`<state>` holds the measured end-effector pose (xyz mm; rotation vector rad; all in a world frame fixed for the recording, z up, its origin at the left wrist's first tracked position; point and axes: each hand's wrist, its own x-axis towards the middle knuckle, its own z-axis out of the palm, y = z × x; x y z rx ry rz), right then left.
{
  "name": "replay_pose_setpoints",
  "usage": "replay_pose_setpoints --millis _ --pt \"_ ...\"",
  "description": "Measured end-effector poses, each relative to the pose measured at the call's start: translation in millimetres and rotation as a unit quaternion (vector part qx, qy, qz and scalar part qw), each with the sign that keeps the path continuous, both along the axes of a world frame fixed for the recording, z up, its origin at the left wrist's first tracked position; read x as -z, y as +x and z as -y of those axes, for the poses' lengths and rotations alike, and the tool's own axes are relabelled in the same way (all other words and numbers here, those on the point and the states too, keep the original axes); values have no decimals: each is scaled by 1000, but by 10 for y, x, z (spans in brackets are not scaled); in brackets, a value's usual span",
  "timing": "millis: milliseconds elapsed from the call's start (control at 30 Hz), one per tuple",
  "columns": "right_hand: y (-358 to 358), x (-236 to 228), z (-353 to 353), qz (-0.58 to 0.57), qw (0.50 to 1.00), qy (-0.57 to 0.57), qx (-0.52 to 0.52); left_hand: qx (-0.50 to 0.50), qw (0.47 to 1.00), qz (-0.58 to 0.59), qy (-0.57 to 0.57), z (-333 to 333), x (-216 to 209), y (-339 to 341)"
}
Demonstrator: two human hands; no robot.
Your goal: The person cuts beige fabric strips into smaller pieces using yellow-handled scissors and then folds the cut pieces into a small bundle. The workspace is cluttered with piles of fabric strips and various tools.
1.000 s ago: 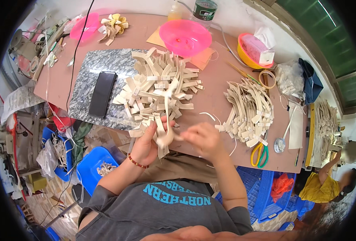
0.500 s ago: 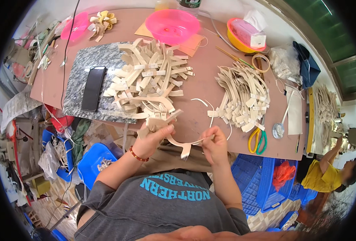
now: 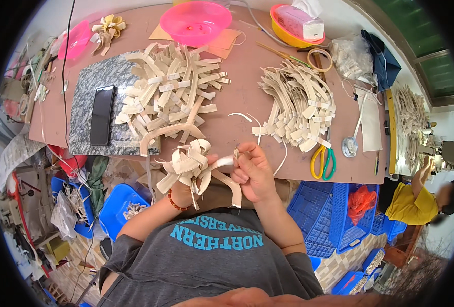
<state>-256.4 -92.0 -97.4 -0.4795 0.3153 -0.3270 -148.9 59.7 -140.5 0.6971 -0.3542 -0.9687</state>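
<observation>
My left hand (image 3: pixel 205 174), a red bead bracelet at its wrist, is closed around a bunch of beige fabric strips (image 3: pixel 186 161) that curl out over the fingers. One strip (image 3: pixel 222 162) runs from this bunch to my right hand (image 3: pixel 255 174), whose thumb and fingers pinch its pale end. A small dark bit shows at those fingertips, too small to name. Beyond my left hand lies a loose heap of beige strips (image 3: pixel 170 87), partly on a grey stone slab (image 3: pixel 81 110). Past my right hand is a neater pile of similar strips (image 3: pixel 301 105).
A black phone (image 3: pixel 102 115) lies on the slab. Yellow-and-green-handled scissors (image 3: pixel 323 162) sit at the table's near right edge. Thin white cords (image 3: pixel 259 130) lie between the piles. Farther back are a pink basin (image 3: pixel 196 23) and a tape roll (image 3: pixel 319 60). Blue crates (image 3: pixel 352 220) stand below, right.
My left hand has turned, so the bunch now fans out toward the view. My right hand has come closer to it, and the stretched length between them is shorter. The whole view has shifted slightly.
</observation>
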Motion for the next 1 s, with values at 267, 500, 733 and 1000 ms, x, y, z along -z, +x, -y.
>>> replay_pose_setpoints --millis 267,500,733,1000 --pt "59 12 -58 0 999 -29 27 -28 999 10 30 -1 7 2" --pt "60 44 -89 0 999 -1 -33 -19 999 33 -28 46 -17 -20" --pt "72 11 -141 -30 999 -17 3 -138 930 271 206 81 195 -15" --pt "110 -49 -228 -95 968 -232 21 -119 989 0 91 168 -32 -57"
